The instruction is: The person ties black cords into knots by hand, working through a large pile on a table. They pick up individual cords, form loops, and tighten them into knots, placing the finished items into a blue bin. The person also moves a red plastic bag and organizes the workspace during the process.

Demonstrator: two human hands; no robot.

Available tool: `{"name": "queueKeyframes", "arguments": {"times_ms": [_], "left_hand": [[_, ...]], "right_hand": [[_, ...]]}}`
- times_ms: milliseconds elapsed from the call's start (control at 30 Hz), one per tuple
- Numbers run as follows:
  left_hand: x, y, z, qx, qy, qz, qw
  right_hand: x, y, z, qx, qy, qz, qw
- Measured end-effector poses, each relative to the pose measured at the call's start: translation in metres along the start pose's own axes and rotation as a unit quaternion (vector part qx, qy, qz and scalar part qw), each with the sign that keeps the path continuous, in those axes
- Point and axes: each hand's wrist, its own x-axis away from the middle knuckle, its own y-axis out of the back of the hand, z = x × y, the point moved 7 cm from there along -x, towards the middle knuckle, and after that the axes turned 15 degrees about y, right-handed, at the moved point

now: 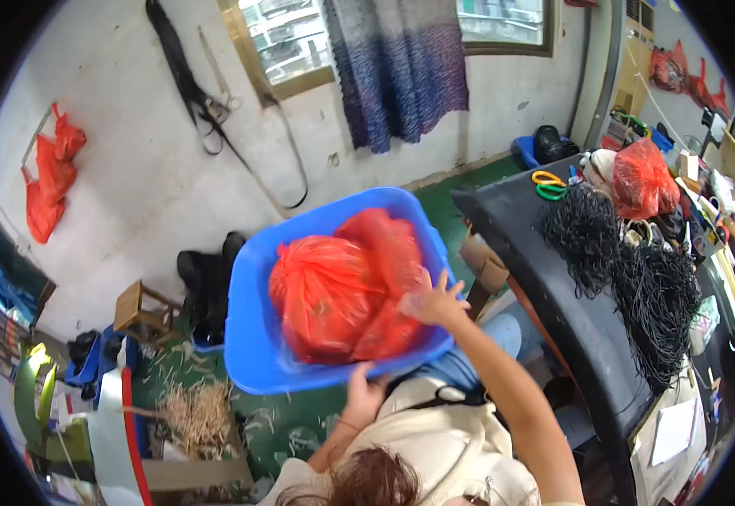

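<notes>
A blue plastic basin (254,358) is tilted in front of my body, above my lap. Two knotted red plastic bags lie inside it: a full, rounded bag (321,291) and another red bag (393,253) at its right. What the bags contain cannot be made out. My left hand (363,395) grips the basin's near rim from below, its fingers partly hidden. At the basin's right side, my right hand (437,301) has its fingers spread over the edge of the right-hand bag, close to the rim.
To my right stands a black-topped table (519,207) with bundles of black cord (654,304), scissors (549,185) and another red bag (644,179). A wooden stool (142,314) and a straw-like heap (199,419) are on the left. Straps (184,72) hang on the wall.
</notes>
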Motion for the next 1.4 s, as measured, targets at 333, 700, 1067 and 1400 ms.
{"name": "queueKeyframes", "arguments": {"times_ms": [333, 700, 1067, 1400], "left_hand": [[-0.014, -0.051, -0.002, -0.020, 0.469, 0.040, 0.882], [-0.232, -0.213, -0.217, -0.759, -0.282, -0.281, 0.515], [-0.169, -0.128, -0.254, -0.541, -0.259, -0.200, 0.775], [-0.047, -0.125, -0.325, -0.250, -0.315, -0.224, 0.888]], "right_hand": [[-0.004, -0.034, -0.097, 0.296, 0.101, -0.145, 0.939], [0.002, -0.026, -0.089, 0.296, 0.135, -0.117, 0.938], [0.015, -0.008, -0.109, 0.291, 0.146, -0.139, 0.935], [0.017, -0.010, -0.101, 0.307, 0.166, -0.156, 0.924]]}}
